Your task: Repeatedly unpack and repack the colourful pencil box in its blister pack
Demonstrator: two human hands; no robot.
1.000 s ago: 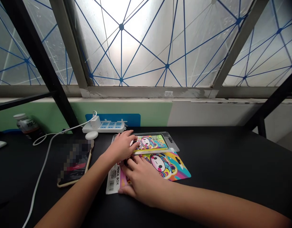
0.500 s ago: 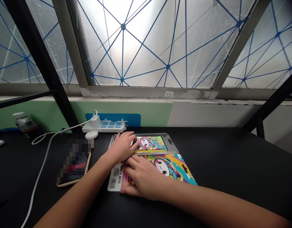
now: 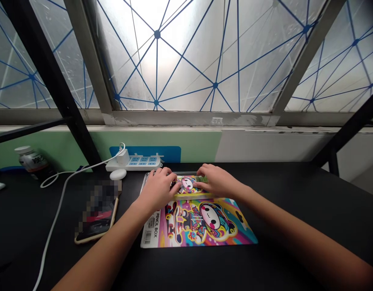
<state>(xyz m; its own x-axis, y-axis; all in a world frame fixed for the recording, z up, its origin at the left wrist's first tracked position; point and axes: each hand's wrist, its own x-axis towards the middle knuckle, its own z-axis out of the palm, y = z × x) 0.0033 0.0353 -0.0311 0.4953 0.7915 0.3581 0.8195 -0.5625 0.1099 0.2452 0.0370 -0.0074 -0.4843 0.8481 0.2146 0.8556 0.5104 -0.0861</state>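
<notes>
A colourful pencil box (image 3: 187,184) with a cartoon animal on its lid lies in a clear plastic tray (image 3: 143,182) on the black desk. Curled over the box's left end is my left hand (image 3: 160,188), thumb on the lid. My right hand (image 3: 218,180) grips the right end, its thumb along the front and fingers behind. Both hands hide the ends of the box and much of the tray. Closer to me lies a flat printed card (image 3: 212,224) reading "PENCIL BOX", with the same cartoon and a barcode at its left edge.
Left of my left forearm lies a phone (image 3: 97,216), its screen blurred out. A white power strip (image 3: 140,162) with a plugged-in charger and white cable (image 3: 48,230) sits by the wall. A round white disc (image 3: 118,174) and a jar (image 3: 34,161) are at the left.
My right hand has left the card and moved up and right to the right end of the pencil box, uncovering the card. My left hand stays at the box's left end.
</notes>
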